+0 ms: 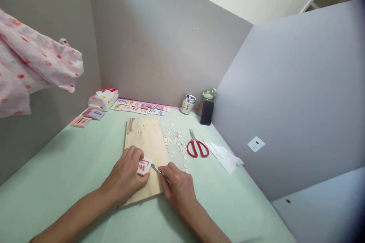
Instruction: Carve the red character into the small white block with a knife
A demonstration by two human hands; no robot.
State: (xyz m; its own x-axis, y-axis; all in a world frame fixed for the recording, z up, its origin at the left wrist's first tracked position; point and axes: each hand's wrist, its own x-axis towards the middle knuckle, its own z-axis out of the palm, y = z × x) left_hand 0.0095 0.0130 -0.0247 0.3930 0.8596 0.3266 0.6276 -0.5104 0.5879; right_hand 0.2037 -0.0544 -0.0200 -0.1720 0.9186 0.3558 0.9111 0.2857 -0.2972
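Note:
My left hand [128,174] is closed on a small white block [145,165] with red lines marked on it, pressing it against a wooden board [146,133]. In my right hand [179,186] is a slim craft knife [156,168], its metal tip at the block's right edge. The fingers cover most of the knife's handle. White shavings [175,140] lie scattered on the table along the board's right side.
Red-handled scissors [197,148] and a white tissue [224,155] lie to the right. Behind stand a phone [207,113], a can [188,104] and a green-lidded bottle [209,93]. Rows of lettered white pieces [137,108], a tissue pack [103,99] and small boxes [81,122] sit far left. Partitions enclose the table.

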